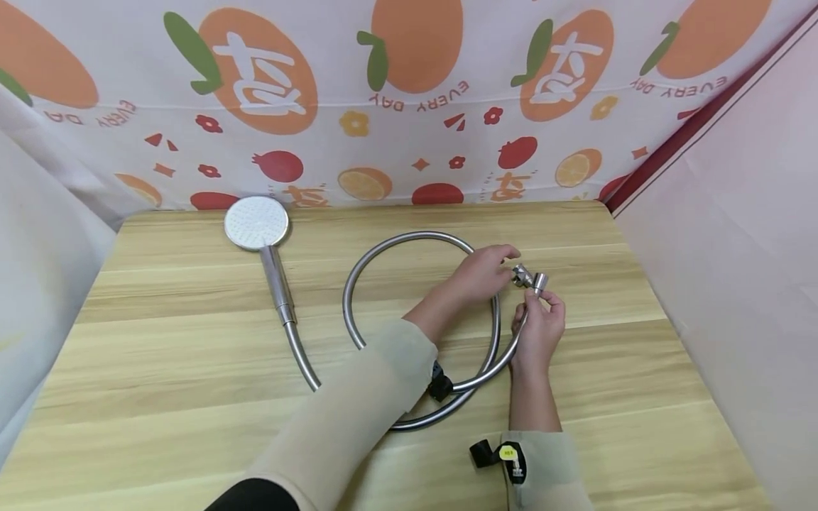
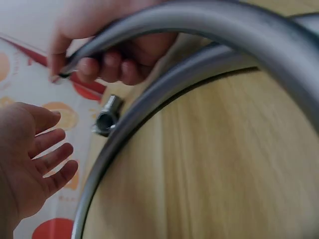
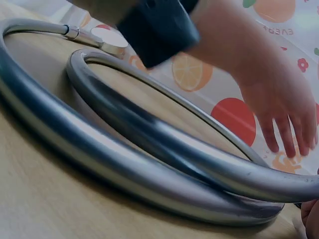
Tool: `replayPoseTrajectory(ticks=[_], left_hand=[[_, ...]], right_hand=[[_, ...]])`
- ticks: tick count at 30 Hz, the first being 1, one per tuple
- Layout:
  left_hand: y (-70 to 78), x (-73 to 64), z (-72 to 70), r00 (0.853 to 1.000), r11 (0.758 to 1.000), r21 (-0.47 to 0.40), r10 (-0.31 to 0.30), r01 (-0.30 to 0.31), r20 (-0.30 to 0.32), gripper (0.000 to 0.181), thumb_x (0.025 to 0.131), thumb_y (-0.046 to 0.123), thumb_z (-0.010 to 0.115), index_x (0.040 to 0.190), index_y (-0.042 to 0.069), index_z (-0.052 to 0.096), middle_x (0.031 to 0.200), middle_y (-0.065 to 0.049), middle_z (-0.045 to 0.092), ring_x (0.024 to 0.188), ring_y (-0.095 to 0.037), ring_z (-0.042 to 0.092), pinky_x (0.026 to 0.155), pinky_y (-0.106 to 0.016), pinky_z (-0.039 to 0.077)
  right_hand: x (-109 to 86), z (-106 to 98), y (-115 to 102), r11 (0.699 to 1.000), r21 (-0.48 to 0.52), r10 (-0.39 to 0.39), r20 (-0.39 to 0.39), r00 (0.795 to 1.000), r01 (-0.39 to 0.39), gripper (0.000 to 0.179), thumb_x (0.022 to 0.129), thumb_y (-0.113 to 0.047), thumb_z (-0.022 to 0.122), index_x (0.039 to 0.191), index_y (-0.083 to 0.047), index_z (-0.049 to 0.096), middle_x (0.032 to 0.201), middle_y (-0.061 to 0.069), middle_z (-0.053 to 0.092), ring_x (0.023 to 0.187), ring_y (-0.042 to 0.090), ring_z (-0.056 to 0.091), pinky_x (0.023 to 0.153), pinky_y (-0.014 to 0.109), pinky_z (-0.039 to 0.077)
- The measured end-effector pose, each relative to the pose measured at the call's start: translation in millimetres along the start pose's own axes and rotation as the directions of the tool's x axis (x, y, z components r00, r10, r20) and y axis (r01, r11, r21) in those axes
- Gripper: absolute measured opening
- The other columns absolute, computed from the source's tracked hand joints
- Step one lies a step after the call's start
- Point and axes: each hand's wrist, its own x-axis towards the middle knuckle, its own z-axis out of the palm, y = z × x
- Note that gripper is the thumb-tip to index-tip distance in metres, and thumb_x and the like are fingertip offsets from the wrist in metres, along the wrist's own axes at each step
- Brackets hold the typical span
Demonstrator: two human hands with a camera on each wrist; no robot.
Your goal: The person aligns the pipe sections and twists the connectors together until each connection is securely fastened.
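Observation:
My right hand (image 1: 540, 330) pinches a grey metal shower hose (image 1: 422, 234) close to its chrome end (image 1: 540, 282), which points up past the fingertips. In the right wrist view only a bit of that hand (image 3: 311, 219) shows at the edge. Just left of the hose end, my left hand (image 1: 482, 273) hovers with fingers spread and relaxed, holding nothing; the left wrist view shows its open palm (image 2: 30, 164). A small chrome fitting (image 2: 107, 117) with a threaded end and a round opening lies on the table, near both hands.
A round shower head (image 1: 257, 223) with a chrome handle lies at the table's back left, joined to the hose. The hose loops across the middle of the wooden table (image 1: 160, 397), passing under the left forearm. A fruit-print curtain (image 1: 396, 149) hangs along the back edge.

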Motion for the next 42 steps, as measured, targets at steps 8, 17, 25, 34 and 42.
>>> replayPoseTrajectory(ticks=[8,17,25,34,42], left_hand=[[-3.9,15.4,27.4,0.991,0.982,0.156,0.090,-0.106,0.102,0.052,0.096,0.016,0.062,0.146,0.018,0.046,0.145,0.000,0.053,0.123,-0.016,0.054,0.107,-0.028,0.040],[1.8,16.7,36.4,0.986,0.899,0.419,0.068,-0.125,0.149,0.039,0.095,0.023,0.065,0.133,0.028,0.060,0.138,-0.002,0.053,0.120,-0.021,0.049,0.103,-0.038,0.040],[-1.8,14.4,40.0,0.993,0.903,0.423,0.026,-0.073,0.116,0.029,0.090,0.027,0.072,0.116,0.023,0.062,0.109,0.005,0.059,0.099,-0.017,0.048,0.083,-0.031,0.045],[-11.9,3.9,19.9,0.995,0.991,0.128,0.043,-0.031,-0.091,0.027,0.085,0.026,0.078,0.110,0.019,0.070,0.102,0.006,0.068,0.095,-0.011,0.055,0.087,-0.025,0.043],[-30.3,-26.3,-12.6,0.982,0.979,-0.198,-0.071,0.035,-0.177,0.033,0.082,0.012,0.080,0.113,0.017,0.071,0.111,0.005,0.065,0.104,-0.010,0.058,0.092,-0.025,0.049]], right_hand=[[1.3,-2,0,0.999,0.033,-0.032,-0.074,0.997,0.035,0.021,0.093,-0.017,0.068,0.099,-0.009,0.049,0.056,-0.002,0.052,0.042,0.006,0.047,0.036,0.017,0.032],[4.8,-2,-2,0.995,0.077,-0.060,-0.086,0.994,0.067,0.019,0.094,-0.014,0.066,0.099,-0.008,0.048,0.054,-0.001,0.051,0.042,0.006,0.047,0.036,0.018,0.032],[4.5,-2,-2,0.994,0.086,-0.058,-0.089,0.994,0.066,0.018,0.094,-0.012,0.066,0.099,-0.008,0.049,0.054,-0.001,0.051,0.043,0.006,0.047,0.036,0.018,0.032],[-1.5,3,-2,0.996,0.065,-0.065,-0.041,0.997,0.068,0.015,0.094,-0.012,0.066,0.100,-0.008,0.053,0.052,0.001,0.054,0.041,0.008,0.049,0.036,0.019,0.037],[-3.9,5,-7,0.993,-0.020,-0.111,0.065,0.992,0.112,0.018,0.095,-0.014,0.066,0.108,-0.006,0.056,0.062,0.004,0.064,0.050,0.014,0.057,0.045,0.021,0.048]])
